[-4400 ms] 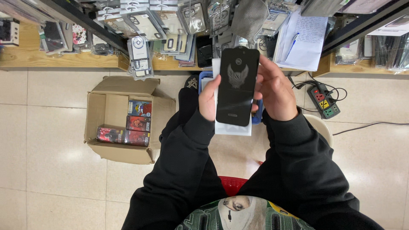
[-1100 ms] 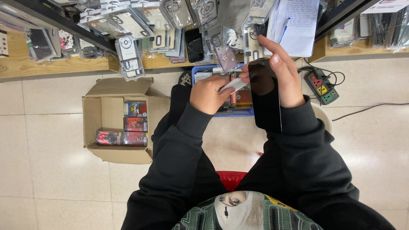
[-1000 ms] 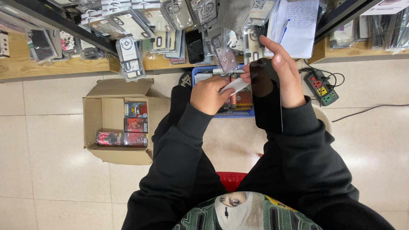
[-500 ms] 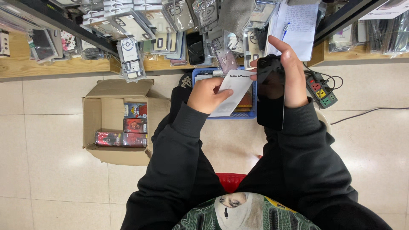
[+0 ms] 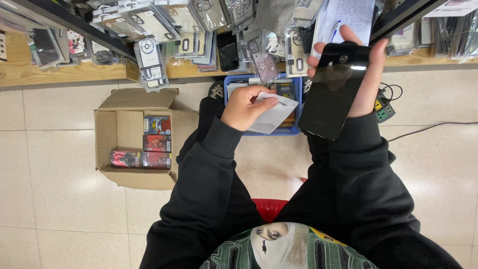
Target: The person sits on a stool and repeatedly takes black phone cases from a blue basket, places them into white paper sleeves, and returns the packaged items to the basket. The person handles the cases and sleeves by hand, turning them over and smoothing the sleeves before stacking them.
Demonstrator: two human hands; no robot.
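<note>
Head view, looking straight down. Black glossy flat package (image 5: 332, 97), tall rectangle, sits at about 1 o'clock from frame centre, tilted slightly, held up in front of the shelf edge. Right hand (image 5: 366, 74) grips it: fingers wrapped round the right edge and top, thumb tip showing at the left top corner. Left hand (image 5: 245, 105), at 11 o'clock from centre, pinches a small white card sleeve (image 5: 274, 113) between thumb and curled fingers; sleeve sits just left of the black package, near but not touching as far as can be told. Both arms in black sleeves.

Under the hands, at 12 o'clock, a blue plastic basket (image 5: 294, 130) on the tiled floor, with small packs inside. At 3 o'clock from the black package, a green power strip (image 5: 382, 110) with a black cable running right. At 9 o'clock from centre, an open cardboard box (image 5: 130, 142) holding 4 red and dark packs (image 5: 156, 142). Along the top edge, a wooden shelf (image 5: 59, 73) with many hanging phone cases (image 5: 149, 55) in clear packs. At 6 o'clock, a red stool edge (image 5: 269, 206) between the legs.
</note>
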